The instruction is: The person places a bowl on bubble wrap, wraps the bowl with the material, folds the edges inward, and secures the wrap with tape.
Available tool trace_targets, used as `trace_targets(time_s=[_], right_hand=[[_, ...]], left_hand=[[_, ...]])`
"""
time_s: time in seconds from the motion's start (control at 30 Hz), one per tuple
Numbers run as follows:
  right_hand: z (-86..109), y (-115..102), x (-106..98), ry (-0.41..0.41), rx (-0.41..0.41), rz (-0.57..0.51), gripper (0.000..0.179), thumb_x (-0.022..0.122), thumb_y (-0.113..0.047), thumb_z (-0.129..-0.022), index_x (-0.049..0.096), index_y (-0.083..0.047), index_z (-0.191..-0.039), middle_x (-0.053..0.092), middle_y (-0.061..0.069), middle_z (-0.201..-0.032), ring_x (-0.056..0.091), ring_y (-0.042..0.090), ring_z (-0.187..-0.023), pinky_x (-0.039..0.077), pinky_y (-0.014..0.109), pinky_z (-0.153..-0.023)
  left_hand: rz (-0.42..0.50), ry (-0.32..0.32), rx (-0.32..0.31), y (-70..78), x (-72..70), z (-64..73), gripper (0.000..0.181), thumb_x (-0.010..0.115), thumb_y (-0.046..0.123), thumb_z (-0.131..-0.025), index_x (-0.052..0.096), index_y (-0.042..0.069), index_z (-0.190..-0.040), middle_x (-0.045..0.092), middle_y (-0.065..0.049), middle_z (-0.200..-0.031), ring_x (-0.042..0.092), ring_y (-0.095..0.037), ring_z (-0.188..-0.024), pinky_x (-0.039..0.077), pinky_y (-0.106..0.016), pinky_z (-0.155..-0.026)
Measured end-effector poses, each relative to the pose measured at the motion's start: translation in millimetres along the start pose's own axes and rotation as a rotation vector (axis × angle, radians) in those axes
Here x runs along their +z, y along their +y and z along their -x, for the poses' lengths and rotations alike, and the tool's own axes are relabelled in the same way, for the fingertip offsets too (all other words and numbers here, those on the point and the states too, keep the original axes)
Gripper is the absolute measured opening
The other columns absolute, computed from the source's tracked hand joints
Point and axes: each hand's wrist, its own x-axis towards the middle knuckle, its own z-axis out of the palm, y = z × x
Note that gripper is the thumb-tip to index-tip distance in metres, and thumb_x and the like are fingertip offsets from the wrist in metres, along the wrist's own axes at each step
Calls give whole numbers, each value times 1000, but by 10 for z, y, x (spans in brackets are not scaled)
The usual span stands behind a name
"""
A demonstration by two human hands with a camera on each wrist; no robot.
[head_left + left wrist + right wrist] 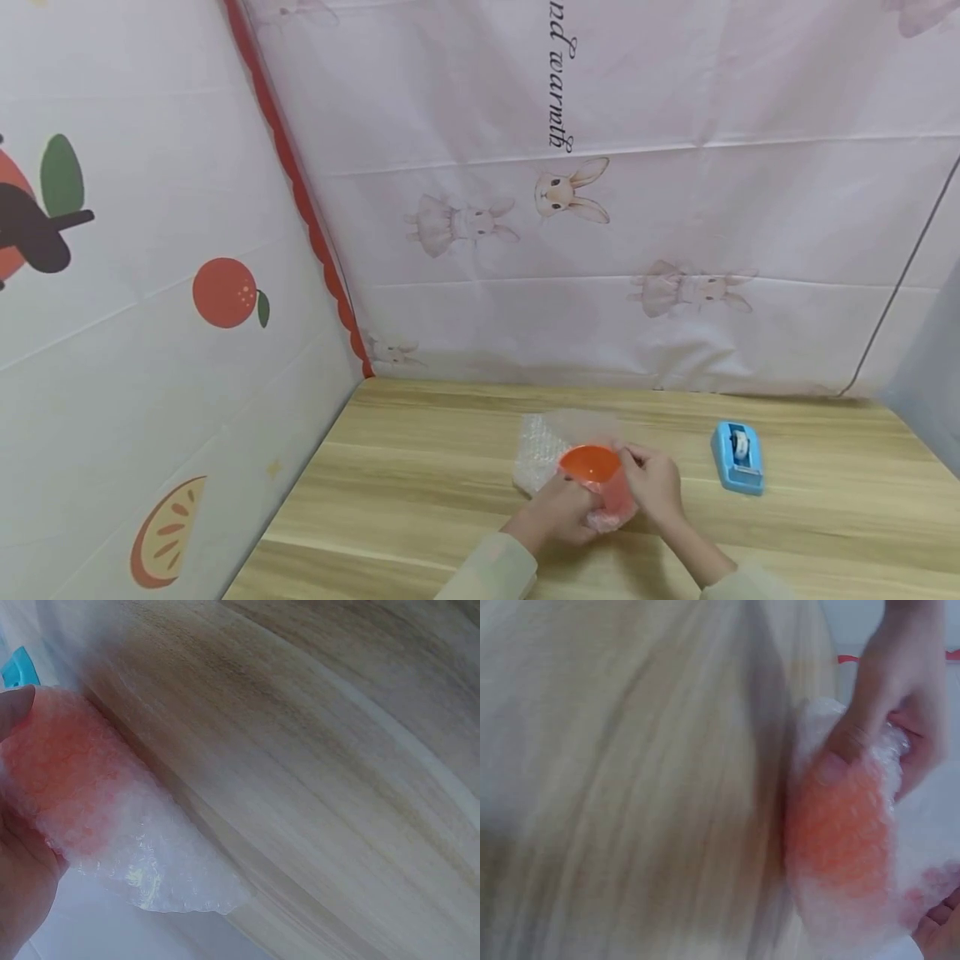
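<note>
Bubble wrap of clear, dimpled plastic point(537, 450) goes around a glossy orange, open-mouthed bowl point(588, 461) in front of you, over the pale wood-grain tabletop point(405, 467), with the bowl's inside showing and a loose stretch of wrap spreading beyond it to the back and left. Your left hand point(564, 506) grips the wrapped bowl from its near left side, thumb pressed on the plastic, while your right hand point(654, 483) pinches the wrap beside the rim's right edge. Well to their right sits a light-blue plastic tape dispenser with a whitish roll point(738, 458).
</note>
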Motion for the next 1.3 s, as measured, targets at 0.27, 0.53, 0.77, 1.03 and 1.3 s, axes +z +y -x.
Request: trace_targets(time_s=[0.27,0.53,0.77,1.03,1.3], right_hand=[[99,137,99,26,-346,162,16,64,-3,-81,72,2,-95,70,20,-94,69,28,-74,57,39,-67],[97,247,73,-29,-495,257,17,68,-1,-76,74,-4,-92,71,12,-97,65,31,-96,53,48,-80],[84,268,16,-97,-614,373,19,71,-1,-72,74,-8,-89,72,4,-93,65,28,-95,54,45,-79],[75,287,-17,-186,-780,548,20,69,0,-71,73,-8,-88,72,4,-92,63,33,-99,53,45,-81],[74,299,-63,-294,-823,590,19,57,-3,-77,72,-8,-88,71,4,-96,59,33,-103,49,48,-87]], left_hand=[[-58,84,55,6,17,19,12,67,33,-79,67,25,-89,68,16,-94,59,-1,-100,43,-26,-96],[-99,147,64,8,66,22,15,64,36,-81,68,26,-92,68,17,-94,59,0,-101,42,-22,-95],[-139,134,47,19,97,47,18,61,41,-83,65,29,-96,66,17,-105,57,0,-107,42,-24,-91],[-166,110,26,25,110,67,17,62,41,-81,63,28,-93,67,17,-97,59,1,-97,42,-22,-87],[-82,253,75,-25,182,86,19,66,40,-80,64,22,-86,62,12,-82,57,-3,-79,44,-17,-78]])
